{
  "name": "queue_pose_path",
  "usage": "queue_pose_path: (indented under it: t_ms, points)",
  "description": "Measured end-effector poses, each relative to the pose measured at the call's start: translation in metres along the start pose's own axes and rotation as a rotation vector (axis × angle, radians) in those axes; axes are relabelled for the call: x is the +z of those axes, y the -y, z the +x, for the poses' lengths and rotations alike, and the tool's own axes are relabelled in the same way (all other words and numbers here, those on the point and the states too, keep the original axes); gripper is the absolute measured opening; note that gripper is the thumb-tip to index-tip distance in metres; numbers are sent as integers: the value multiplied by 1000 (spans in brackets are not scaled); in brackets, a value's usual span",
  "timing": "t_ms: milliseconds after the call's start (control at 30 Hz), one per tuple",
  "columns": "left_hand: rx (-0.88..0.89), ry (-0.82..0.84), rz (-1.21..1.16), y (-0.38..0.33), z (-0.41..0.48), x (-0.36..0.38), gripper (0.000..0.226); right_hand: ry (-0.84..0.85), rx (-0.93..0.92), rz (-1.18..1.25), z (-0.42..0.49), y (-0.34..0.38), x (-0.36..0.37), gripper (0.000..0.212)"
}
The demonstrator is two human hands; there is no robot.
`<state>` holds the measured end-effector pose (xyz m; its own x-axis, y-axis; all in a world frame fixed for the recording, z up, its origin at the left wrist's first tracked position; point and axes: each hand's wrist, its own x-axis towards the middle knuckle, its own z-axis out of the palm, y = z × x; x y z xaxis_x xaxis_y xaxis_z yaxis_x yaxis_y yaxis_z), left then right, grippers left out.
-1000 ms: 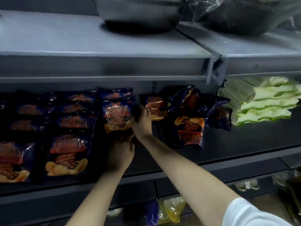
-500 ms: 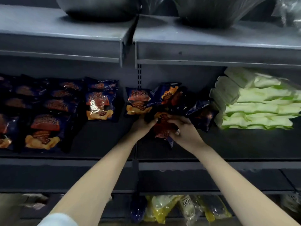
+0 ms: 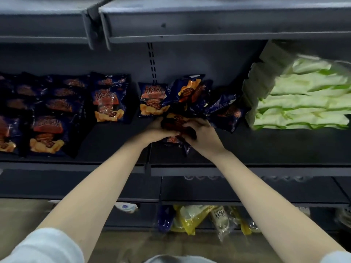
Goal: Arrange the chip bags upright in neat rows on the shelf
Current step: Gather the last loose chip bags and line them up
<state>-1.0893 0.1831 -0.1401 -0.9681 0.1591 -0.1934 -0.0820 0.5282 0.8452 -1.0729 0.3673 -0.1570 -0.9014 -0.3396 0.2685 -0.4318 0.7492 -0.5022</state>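
Both hands meet on one chip bag (image 3: 175,123). The left hand (image 3: 159,130) curls round its near-left edge and the right hand (image 3: 204,136) clamps its right side and lower corner. A second ago they were working at the tidy stock to the left; half a second ago they had crossed to the muddle, and now they still hold the same bag, drawn a little clear of it. I judge one row is finished and the loose pile is being taken bag by bag.

The held bag is dark blue foil with a red-orange print, crumpled and glossy, its bottom seam poking out below the right wrist. At 1 o'clock the heap (image 3: 224,109) leans every way, slick and puffy. At 11 o'clock one bag (image 3: 152,99) stands fairly straight. At 9 o'clock the rows (image 3: 47,133) stand face-out — flat rectangles. The shelf (image 3: 275,147) is matt dark metal. At 2 o'clock lie pale green packs (image 3: 303,103), stacked flat.
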Motion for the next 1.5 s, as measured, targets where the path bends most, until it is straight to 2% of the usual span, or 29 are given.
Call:
queue_pose_path:
  t_ms: [100, 167, 200, 233, 333, 400, 500, 600, 667, 733, 800, 867, 933, 1000, 1200, 1267, 1367, 1500]
  points:
    - [74, 75, 131, -8, -10, -19, 65, -126, -20, 83, 6, 7, -13, 29]
    - [113, 141, 266, -13, -19, -36, 79, -220, -60, 114, 17, 14, -21, 36]
    - [115, 179, 365, -14, -21, -45, 86, -204, -86, 112, 23, 19, -25, 42]
    - [127, 214, 467, -17, -26, -52, 91, -127, -106, 116, 28, 26, -28, 51]
    - [129, 272, 793, -19, -30, -69, 93, 295, -122, 65, 44, 50, -26, 78]
    - [150, 279, 913, -22, -32, -76, 82, 451, -78, 47, 53, 62, -16, 78]
    - [166, 257, 962, -19, -32, -90, 82, 494, 111, 240, 65, 74, -1, 60]
    - [272, 125, 871, -4, -25, -111, 80, 403, 225, 418, 69, 75, 11, 46]
    - [299, -15, 621, 10, -22, -123, 91, 282, 315, 590, 66, 69, 21, 36]
    - [197, -117, 297, 22, -22, -130, 104, 163, 407, 834, 63, 64, 30, 30]
    - [79, -118, 129, 34, -23, -131, 103, 64, 468, 1004, 60, 63, 41, 34]
    - [8, -56, 23, 47, -24, -133, 84, 11, 483, 1050, 58, 67, 49, 30]
    - [-33, -25, -133, 56, -24, -138, 66, 5, 481, 1072, 56, 76, 58, 18]
    - [-31, -43, -242, 64, -23, -144, 59, -22, 514, 1118, 54, 83, 68, 14]
    - [-20, -240, -621, 81, -14, -151, 75, -139, 642, 1304, 61, 109, 101, 15]
    - [12, -384, -567, 82, -15, -149, 76, -192, 681, 1359, 66, 122, 110, 15]
    - [148, -568, -287, 80, -30, -139, 75, -261, 739, 1437, 73, 142, 125, 13]
    - [277, -660, 90, 96, -48, -120, 77, -272, 736, 1497, 86, 164, 146, 12]
